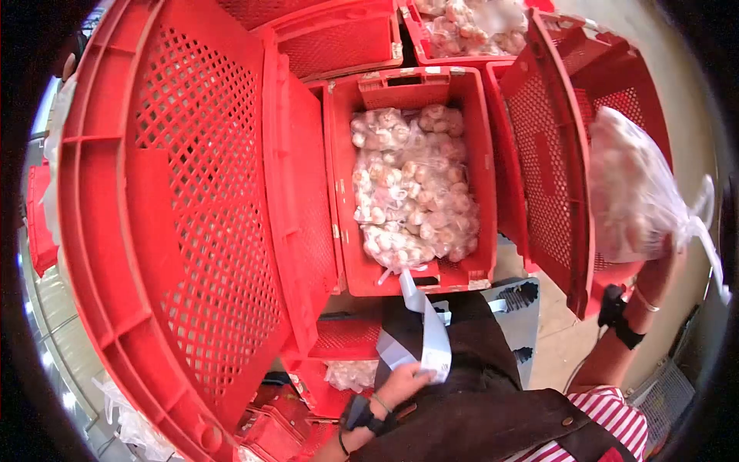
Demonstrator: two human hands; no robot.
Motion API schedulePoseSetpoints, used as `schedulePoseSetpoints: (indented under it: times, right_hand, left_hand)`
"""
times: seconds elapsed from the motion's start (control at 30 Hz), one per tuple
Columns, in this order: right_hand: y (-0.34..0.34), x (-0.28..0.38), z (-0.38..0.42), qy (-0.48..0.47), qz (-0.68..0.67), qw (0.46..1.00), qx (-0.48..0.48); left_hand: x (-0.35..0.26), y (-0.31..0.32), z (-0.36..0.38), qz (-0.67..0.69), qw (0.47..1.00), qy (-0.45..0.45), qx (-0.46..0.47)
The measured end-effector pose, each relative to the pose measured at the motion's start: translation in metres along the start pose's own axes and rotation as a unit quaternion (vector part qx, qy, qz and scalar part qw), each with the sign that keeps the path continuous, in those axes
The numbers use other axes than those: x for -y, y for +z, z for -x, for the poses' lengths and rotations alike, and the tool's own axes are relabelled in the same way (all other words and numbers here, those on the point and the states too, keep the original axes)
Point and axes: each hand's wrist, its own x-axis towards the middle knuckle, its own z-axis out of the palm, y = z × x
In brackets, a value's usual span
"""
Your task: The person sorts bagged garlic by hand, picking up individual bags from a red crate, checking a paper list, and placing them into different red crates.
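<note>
My left hand is closed on a long white paper strip that bends up towards the front of the middle crate and carries small print at its lower end. At the right, my right hand grips a knotted clear plastic bag of garlic from below, its fingers mostly hidden by the bag. That bag hangs at the opening of the right-hand red crate. Several more bags of garlic lie inside the middle red crate, directly ahead of me.
A tall stack of red mesh crates rises close on my left. Another crate with garlic bags stands at the back. Lower left, a red crate holds more garlic. Pale floor shows right of my legs.
</note>
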Motion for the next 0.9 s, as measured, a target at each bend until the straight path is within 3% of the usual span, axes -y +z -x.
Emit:
schedulePoseSetpoints:
  times: [0.07,0.13,0.17,0.2,0.23,0.27,0.3,0.33,0.37,0.4,0.5,0.57,0.63,0.73,0.83,0.9]
  right_hand:
    - [-0.036,0.015,-0.015,-0.013,0.160,0.986,-0.054]
    - [-0.071,0.014,-0.029,0.022,0.430,0.902,0.022]
    - [-0.048,0.019,-0.013,-0.154,0.555,0.816,0.046]
    - [-0.048,0.006,-0.002,-0.284,0.613,0.736,-0.030]
    - [-0.006,0.016,0.028,-0.157,0.463,0.872,0.001]
    - [0.026,0.009,0.053,-0.122,0.266,0.956,0.037]
    - [0.045,0.007,0.082,0.063,0.215,0.966,0.126]
    - [0.077,0.006,0.097,-0.121,0.250,0.913,0.300]
    - [0.103,0.002,0.115,-0.137,0.229,0.875,0.404]
    - [0.122,-0.015,0.137,-0.130,0.200,0.863,0.446]
    - [0.147,-0.067,0.174,-0.130,0.175,0.844,0.491]
    - [0.152,-0.083,0.184,-0.076,0.173,0.809,0.557]
    - [0.156,-0.097,0.190,-0.083,0.171,0.795,0.576]
    - [0.169,-0.110,0.199,-0.069,0.156,0.790,0.589]
    - [0.186,-0.134,0.206,0.041,0.112,0.781,0.613]
    - [0.205,-0.160,0.197,0.331,0.095,0.738,0.580]
  left_hand:
    - [-0.021,-0.008,-0.013,0.038,0.993,-0.003,-0.109]
    - [-0.055,-0.025,-0.025,0.131,0.975,0.065,-0.166]
    - [-0.073,-0.031,-0.030,0.153,0.967,0.089,-0.183]
    - [-0.089,-0.035,-0.032,0.176,0.958,0.108,-0.198]
    - [-0.107,-0.041,-0.031,0.166,0.961,0.117,-0.187]
    - [-0.119,-0.045,-0.032,0.156,0.964,0.127,-0.176]
    - [-0.116,-0.046,-0.038,0.198,0.958,0.142,-0.148]
    - [-0.117,-0.044,-0.040,0.197,0.960,0.138,-0.147]
    - [-0.119,-0.042,-0.042,0.220,0.955,0.149,-0.131]
    - [-0.120,-0.041,-0.044,0.243,0.949,0.160,-0.117]
    - [-0.101,-0.043,-0.043,0.188,0.962,0.161,-0.117]
    - [-0.089,-0.051,-0.037,0.185,0.964,0.151,-0.117]
    - [-0.067,-0.066,-0.036,0.010,0.985,0.139,-0.099]
    - [-0.073,-0.078,-0.028,-0.037,0.985,0.125,-0.111]
    - [-0.059,-0.086,-0.028,0.020,0.983,0.132,-0.124]
    - [-0.046,-0.095,-0.024,0.088,0.988,0.090,-0.093]
